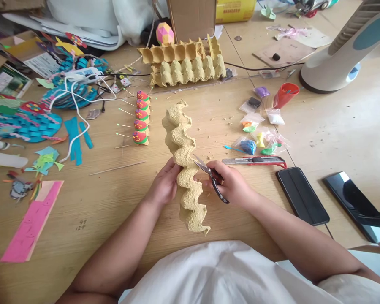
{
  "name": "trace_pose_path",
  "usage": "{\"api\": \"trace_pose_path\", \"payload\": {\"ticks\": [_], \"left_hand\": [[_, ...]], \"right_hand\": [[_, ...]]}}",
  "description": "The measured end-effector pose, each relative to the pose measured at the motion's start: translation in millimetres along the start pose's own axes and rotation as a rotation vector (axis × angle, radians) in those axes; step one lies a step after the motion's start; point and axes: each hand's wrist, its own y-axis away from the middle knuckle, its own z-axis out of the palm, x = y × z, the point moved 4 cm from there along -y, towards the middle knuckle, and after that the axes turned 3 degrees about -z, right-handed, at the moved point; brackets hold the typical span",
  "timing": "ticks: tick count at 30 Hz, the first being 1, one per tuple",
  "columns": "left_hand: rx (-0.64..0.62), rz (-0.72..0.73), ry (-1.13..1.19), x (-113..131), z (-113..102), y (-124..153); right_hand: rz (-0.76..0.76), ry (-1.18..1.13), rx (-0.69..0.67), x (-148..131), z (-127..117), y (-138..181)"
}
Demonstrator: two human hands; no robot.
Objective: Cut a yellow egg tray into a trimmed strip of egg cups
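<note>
My left hand (167,182) is closed on the left side of a long tan egg carton strip (190,185), whose jagged edge faces right. The strip runs away from me above the table. In my right hand (232,181) is a pair of small scissors (218,185) with dark handles. Their blade tips meet the strip's jagged edge near its middle. My fingers partly cover the handles. Beyond my left hand stands a row of painted egg carton cups (141,119), red and green with faces.
More egg carton pieces (193,69) lie at the back. A utility knife (256,161) and two phones (302,196) (357,204) are on the right, near bagged coloured clay (248,147) and a red cup (286,95). A fan base (327,71) stands back right. Thin sticks (118,168) and pink card (33,221) lie left.
</note>
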Motion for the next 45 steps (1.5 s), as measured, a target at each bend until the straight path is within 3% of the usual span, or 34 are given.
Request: {"api": "trace_pose_path", "payload": {"ticks": [11, 25, 32, 38, 45], "left_hand": [[-0.013, -0.007, -0.097, -4.2, -7.8, -0.6], [0.000, -0.015, -0.094, -2.5, -0.8, 2.2], [0.003, 0.009, -0.088, 0.8, 0.9, 1.9], [0.070, 0.064, -0.092, 3.5, -3.7, -3.2], [0.139, 0.183, -0.035, 4.2, -6.5, -9.3]], "right_hand": [[-0.002, -0.083, -0.011, 4.7, 3.8, -0.8], [0.023, -0.198, -0.001, 4.4, 9.3, -1.4], [0.160, -0.371, 0.108, 7.9, 3.0, -2.7], [0.265, -0.480, 0.120, 18.5, 2.5, -4.2], [0.245, -0.432, 0.073, 13.5, 1.2, -3.3]]}}
